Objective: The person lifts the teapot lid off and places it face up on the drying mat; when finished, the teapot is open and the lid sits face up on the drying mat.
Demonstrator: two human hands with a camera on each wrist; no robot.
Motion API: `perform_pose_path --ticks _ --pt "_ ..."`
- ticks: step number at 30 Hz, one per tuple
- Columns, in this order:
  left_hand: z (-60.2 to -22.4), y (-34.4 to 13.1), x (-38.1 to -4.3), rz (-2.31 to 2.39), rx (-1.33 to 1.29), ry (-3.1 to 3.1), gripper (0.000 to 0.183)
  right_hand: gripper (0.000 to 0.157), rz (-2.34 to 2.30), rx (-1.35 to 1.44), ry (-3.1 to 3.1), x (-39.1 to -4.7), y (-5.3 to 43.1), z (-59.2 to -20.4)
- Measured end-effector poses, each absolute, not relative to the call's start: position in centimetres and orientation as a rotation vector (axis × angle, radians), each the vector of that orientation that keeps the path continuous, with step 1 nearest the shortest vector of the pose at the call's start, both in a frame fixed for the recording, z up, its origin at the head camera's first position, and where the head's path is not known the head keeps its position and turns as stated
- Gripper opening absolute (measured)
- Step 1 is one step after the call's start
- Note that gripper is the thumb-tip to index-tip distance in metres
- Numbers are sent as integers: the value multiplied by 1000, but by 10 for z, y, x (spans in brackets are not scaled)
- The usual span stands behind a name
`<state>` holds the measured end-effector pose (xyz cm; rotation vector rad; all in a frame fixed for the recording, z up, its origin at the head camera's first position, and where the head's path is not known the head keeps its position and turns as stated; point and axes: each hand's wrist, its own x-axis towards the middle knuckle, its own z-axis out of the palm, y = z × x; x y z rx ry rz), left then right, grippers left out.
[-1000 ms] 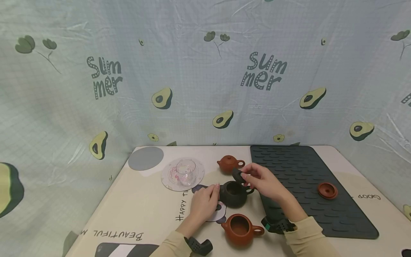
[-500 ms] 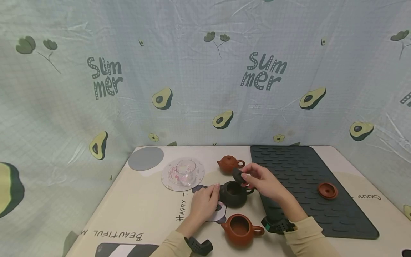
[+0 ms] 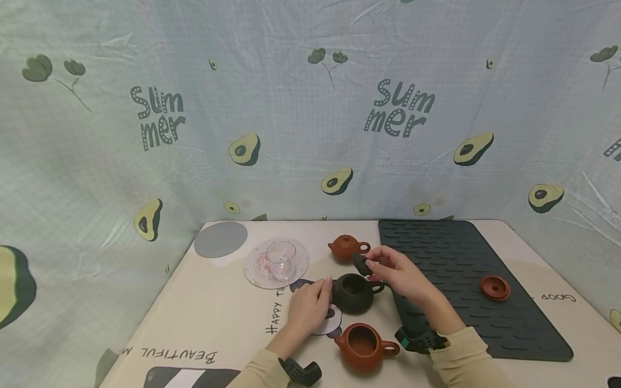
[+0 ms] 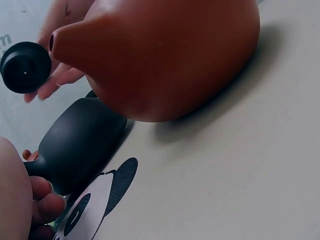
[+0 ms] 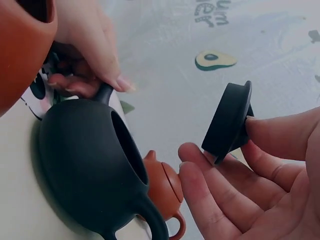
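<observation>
My left hand (image 3: 309, 305) grips the spout of a black teapot (image 3: 355, 294) standing uncovered on the table, its handle pointing right. In the right wrist view the left thumb lies along that spout (image 5: 104, 93). My right hand (image 3: 399, 274) pinches a black teapot lid (image 5: 226, 122) by its knob, tilted on edge above the pot's opening. The lid's underside faces the camera in the left wrist view. Nearer my body, an uncovered reddish-brown teapot (image 3: 360, 360) sits with its spout to the left; it fills much of the left wrist view.
A small lidded reddish-brown teapot (image 3: 345, 248) stands behind the black one. On the dark ridged mat (image 3: 436, 242) at right lies a reddish-brown lid (image 3: 495, 288). A clear glass cup (image 3: 281, 261) rests on a patterned round coaster (image 3: 252, 272); a grey disc (image 3: 220, 239) is at back left.
The black lid and my right hand have shifted very slightly to the right. My left hand and the black teapot stay in place.
</observation>
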<state>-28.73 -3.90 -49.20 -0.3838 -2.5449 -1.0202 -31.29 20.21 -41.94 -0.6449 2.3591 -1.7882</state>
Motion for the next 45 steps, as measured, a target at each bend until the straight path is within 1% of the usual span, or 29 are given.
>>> perform_pose_path --ticks 2,12,23,29,36,39,45 --pt "-492 -39 -287 -1016 -383 -2543 44 27 -1800 -651 2328 -312 202 -419" --pt "-493 -40 -285 -1004 -384 -2545 45 29 -1943 -591 2154 -310 201 -414" --pt "-493 -40 -285 -1022 -378 -2557 45 29 -2119 -442 2021 -308 200 -410" --pt "-493 -40 -284 -1018 -379 -2554 45 28 -2191 -444 1898 -308 202 -410" --pt "-493 -40 -284 -1018 -369 -2561 45 41 -2196 -485 1853 -308 203 -411" --pt "-493 -40 -284 -1013 -365 -2561 45 44 -2203 -501 1816 -309 204 -411" --pt "-492 -40 -284 -1009 -371 -2550 44 40 -2262 -525 1661 -309 205 -412"
